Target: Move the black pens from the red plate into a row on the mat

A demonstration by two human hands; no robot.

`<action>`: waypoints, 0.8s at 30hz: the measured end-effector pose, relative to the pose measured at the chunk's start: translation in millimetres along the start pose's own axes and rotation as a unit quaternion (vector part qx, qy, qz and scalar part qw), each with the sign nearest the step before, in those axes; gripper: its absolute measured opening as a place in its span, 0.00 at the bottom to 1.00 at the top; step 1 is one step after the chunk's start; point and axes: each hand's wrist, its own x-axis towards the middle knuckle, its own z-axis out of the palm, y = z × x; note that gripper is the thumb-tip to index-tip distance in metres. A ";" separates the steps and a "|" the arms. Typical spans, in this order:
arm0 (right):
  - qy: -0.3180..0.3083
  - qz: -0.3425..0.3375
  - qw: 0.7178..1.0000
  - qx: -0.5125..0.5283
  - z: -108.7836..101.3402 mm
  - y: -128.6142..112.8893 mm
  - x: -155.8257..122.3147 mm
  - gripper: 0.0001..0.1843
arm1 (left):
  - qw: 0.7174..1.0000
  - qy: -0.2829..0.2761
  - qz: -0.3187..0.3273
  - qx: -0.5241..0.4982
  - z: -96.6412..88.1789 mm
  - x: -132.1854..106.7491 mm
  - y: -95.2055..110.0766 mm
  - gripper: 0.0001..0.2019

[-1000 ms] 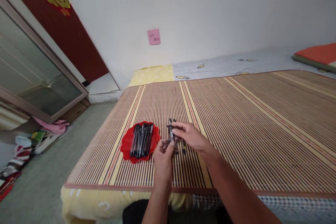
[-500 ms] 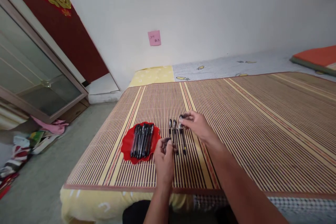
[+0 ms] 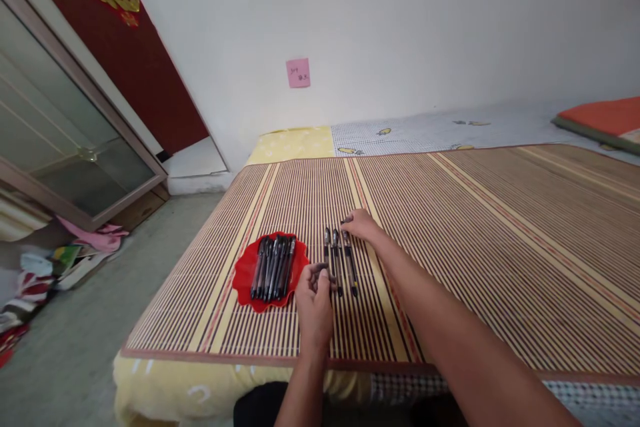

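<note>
Since a sec ago the R hand (image 3: pixel 361 225) had gone from beside the L hand (image 3: pixel 314 299) out to the pens' far end. A third pen (image 3: pixel 350 264) now lay w/ the other two pens (image 3: pixel 338 261).

Nearest, a yellow sheet (image 3: pixel 150 380) hung over the bed's near edge, under a striped bamboo mat (image 3: pixel 475 247). The L hand sat by the mat's near edge, fingers curled in to the thumb at the pens' near ends; pinching or not, couldn't tell. The 3 pens lay side by side, pointing away, near the mat's near-left corner. Just left of them was a red plate (image 3: pixel 243 277) w/ a bundle of dark pens (image 3: pixel 273 267). The R hand lay low past the row, fingers pressed together, tips at the third pen's far end; grip vs. mere touch couldn't be told.

Farther out the mat ran bare to a checked sheet (image 3: pixel 425 133) at the bed's far edge. An orange cushion (image 3: pixel 600 117) sat at the far-right corner. Clothes (image 3: pixel 30 273) lay on the floor at left, below a glass door (image 3: pixel 65 153). A pink note (image 3: pixel 298 73) was stuck on the white wall (image 3: pixel 425 27), beside a red door (image 3: pixel 150 80).
</note>
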 end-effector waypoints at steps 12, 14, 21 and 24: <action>-0.024 0.024 0.995 -0.092 8.5 2.4 1.9 0.07 | 1.000 -0.003 -0.013 0.008 -2.7 1.9 -4.1 0.11; -0.022 0.023 0.994 -0.103 9.4 2.2 1.4 0.08 | 1.000 -0.006 -0.011 0.008 -2.8 1.9 -4.6 0.11; -0.011 0.013 0.993 -0.120 9.5 2.4 -2.5 0.09 | 1.000 -0.010 -0.006 0.017 -3.1 3.0 -6.5 0.10; -0.015 0.003 0.992 -0.122 9.0 3.7 -2.1 0.09 | 1.000 -0.010 -0.005 0.020 -2.9 3.6 -6.1 0.10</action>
